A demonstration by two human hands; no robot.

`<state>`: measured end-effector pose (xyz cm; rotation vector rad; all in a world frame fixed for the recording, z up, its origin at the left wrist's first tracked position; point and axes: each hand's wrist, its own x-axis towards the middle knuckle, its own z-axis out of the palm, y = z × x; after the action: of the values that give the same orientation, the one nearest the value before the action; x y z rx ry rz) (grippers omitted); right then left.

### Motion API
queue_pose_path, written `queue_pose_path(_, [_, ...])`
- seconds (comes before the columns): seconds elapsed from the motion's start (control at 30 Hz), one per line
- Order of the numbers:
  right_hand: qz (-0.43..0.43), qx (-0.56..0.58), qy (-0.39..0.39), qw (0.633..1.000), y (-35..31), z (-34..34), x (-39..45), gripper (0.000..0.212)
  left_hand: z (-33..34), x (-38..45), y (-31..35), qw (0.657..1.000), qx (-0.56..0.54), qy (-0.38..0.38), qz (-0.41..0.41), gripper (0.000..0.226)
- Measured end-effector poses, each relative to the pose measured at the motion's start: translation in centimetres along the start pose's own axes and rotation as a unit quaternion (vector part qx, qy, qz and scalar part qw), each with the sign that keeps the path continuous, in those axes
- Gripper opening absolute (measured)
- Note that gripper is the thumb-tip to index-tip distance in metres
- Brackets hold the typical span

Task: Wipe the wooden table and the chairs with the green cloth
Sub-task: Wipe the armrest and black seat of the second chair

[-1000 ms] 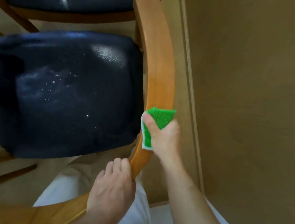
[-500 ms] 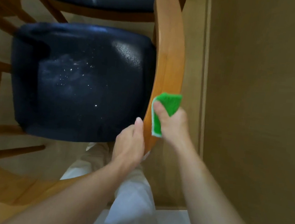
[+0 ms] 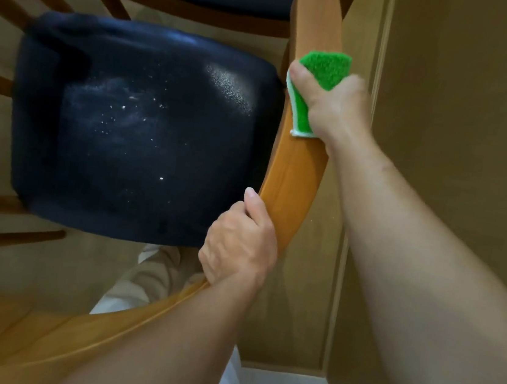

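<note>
Head: green cloth point(image 3: 324, 69) on chair rail point(image 3: 296, 171) (gripped)

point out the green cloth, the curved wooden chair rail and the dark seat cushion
green cloth point(image 3: 325, 66): head view, on its upper green face above the thumb.
curved wooden chair rail point(image 3: 295, 178): head view, on the bare stretch between the two hands.
dark seat cushion point(image 3: 131, 132): head view, on the speckled middle.

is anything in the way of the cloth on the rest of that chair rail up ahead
Nothing visible is. The right hand presses the green cloth on the rail, and the stretch up to the rail's rounded end is bare wood. The left hand grips the rail lower down, behind the cloth.
</note>
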<state>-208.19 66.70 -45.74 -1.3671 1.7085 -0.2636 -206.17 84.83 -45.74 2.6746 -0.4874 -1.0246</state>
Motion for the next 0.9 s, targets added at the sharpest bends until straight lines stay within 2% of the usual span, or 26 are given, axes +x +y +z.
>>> queue_pose_path(0.13, [-0.038, -0.006, 0.07, 0.997, -1.3, 0.7, 1.7, 0.069, 0.0, -0.1, 0.3, 1.0, -0.005, 0.002, -0.012, 0.052])
queue_pose_path(0.2, [-0.037, -0.004, 0.071, 0.997, -0.6, 0.8, 0.9, 0.067, -0.1, -0.2, 0.4, 1.0, 0.0, 0.003, -0.006, 0.052])
queue_pose_path(0.33, [0.018, 0.044, 0.009, 0.999, 3.2, 0.4, -4.1, 0.059, -0.4, -0.7, 0.8, 1.0, 0.003, 0.007, 0.003, 0.058])
queue_pose_path(0.43, [0.071, 0.08, -0.063, 0.992, 6.5, 0.6, -9.1, 0.037, -0.6, -0.6, 1.1, 1.0, 0.019, -0.004, -0.007, 0.061])
queue_pose_path(0.5, [0.101, 0.084, -0.092, 0.987, 7.6, 1.0, -11.4, 0.031, -0.6, -0.3, 1.2, 1.0, 0.022, -0.019, -0.01, 0.06])
queue_pose_path(0.63, [0.102, 0.061, -0.037, 0.992, 6.3, 1.5, -9.2, 0.051, -0.7, -0.4, 1.1, 0.999, 0.039, -0.016, -0.003, 0.057])
queue_pose_path(0.73, [0.047, 0.026, 0.015, 0.998, 3.2, 1.1, -3.8, 0.068, -0.7, -0.4, 1.0, 0.999, 0.031, -0.007, -0.007, 0.051])
queue_pose_path(0.9, [-0.035, -0.034, 0.005, 0.999, -4.1, 0.2, 4.8, 0.072, -0.5, -0.3, 0.8, 1.0, 0.025, 0.004, 0.006, 0.053])
